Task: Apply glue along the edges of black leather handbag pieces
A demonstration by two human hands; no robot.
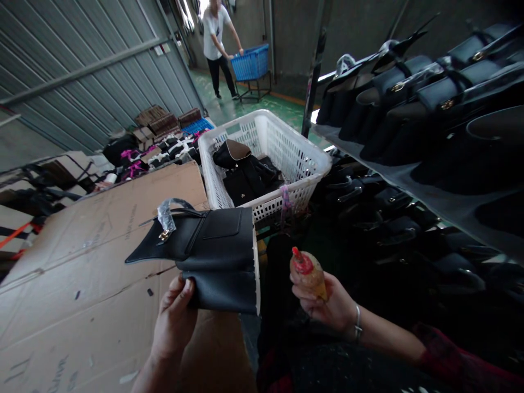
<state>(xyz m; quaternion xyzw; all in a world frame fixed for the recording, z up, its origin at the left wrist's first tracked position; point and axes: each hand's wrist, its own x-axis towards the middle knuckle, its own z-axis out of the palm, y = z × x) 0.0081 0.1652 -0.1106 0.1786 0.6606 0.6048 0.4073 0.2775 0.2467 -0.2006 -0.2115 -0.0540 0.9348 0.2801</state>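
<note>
My left hand (176,314) grips a black leather handbag (221,254) by its lower side, thumb on top, over the cardboard. The bag lies sideways, with a plastic-wrapped handle (166,215) and a gold-coloured clasp at its left and a pale edge at its right end. In my right hand (323,297) is a small yellowish squeeze bottle (311,274) with a red top and nozzle pointing up and left. The bottle is apart from the bag, to its right. What is inside the bottle I cannot make out.
A white plastic basket (266,123) holding black bags stands just ahead. Flattened cardboard (94,284) covers the table on the left. Racks of black handbags (409,109) line the right. Further off, a person (215,38) grips a blue basket (250,63) on a stand.
</note>
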